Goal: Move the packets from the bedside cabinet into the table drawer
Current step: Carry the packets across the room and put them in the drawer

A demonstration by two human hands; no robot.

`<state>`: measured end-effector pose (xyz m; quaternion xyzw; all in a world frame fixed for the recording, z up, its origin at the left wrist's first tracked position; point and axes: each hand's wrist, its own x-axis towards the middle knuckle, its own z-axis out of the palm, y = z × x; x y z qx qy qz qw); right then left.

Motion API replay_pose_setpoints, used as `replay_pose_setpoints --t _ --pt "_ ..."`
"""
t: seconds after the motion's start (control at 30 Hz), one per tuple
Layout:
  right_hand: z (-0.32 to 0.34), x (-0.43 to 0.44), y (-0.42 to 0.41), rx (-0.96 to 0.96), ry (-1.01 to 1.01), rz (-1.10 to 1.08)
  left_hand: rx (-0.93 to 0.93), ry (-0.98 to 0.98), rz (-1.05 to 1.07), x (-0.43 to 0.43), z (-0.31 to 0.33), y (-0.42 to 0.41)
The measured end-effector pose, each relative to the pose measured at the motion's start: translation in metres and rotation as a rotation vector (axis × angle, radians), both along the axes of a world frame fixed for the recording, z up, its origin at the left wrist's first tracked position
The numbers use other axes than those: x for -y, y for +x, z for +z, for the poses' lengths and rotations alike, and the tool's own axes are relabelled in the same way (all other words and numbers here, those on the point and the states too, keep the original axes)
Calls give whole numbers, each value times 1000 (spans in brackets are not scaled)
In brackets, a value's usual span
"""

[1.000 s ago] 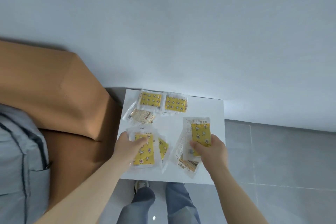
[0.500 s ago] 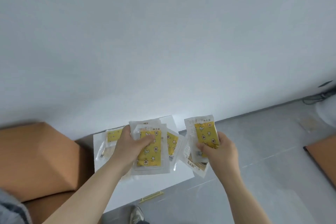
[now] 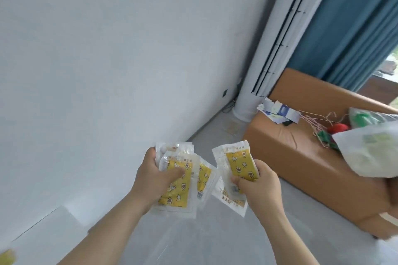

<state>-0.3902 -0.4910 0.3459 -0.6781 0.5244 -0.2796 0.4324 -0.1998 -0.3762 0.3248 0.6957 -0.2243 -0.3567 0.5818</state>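
A pale white painted wall (image 3: pixel 107 60) fills the view beyond and left of the left fingers, and a smooth grey floor (image 3: pixel 215 241) lies beneath both hands. Right of the right fingers sits a tan leather sofa (image 3: pixel 301 157) carrying papers and a white plastic bag (image 3: pixel 370 157). Farther off stand a teal pleated curtain (image 3: pixel 349 17) and a tall white tower air conditioner (image 3: pixel 277 38). The left hand (image 3: pixel 155 176) grips a fan of clear plastic packets with yellow star-patterned inserts (image 3: pixel 176 193), thumb pressed across the front one, fingers curled behind. The right hand (image 3: pixel 258 183) pinches a smaller bunch of matching packets (image 3: pixel 239 163) between thumb and curled fingers, just beside the fan, both held in the air.
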Motion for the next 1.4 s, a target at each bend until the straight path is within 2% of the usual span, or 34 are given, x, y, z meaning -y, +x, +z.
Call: replay_pose_setpoints --t 0.27,0.7,0.87,1.3,1.4 --pt "26 112 -129 46 -53 -248 144 -52 -292 165 28 -100" --pt "30 268 -216 32 -89 -634 190 -137 -783 426 38 -178" --pt "33 312 -257 -2 -69 -719 247 -176 -904 500 44 -226" --pt "33 455 -450 -86 -115 -939 351 -246 -1105 685 62 -435" --pt "35 485 -489 -80 -108 -974 316 -243 -1149 719 62 -476"
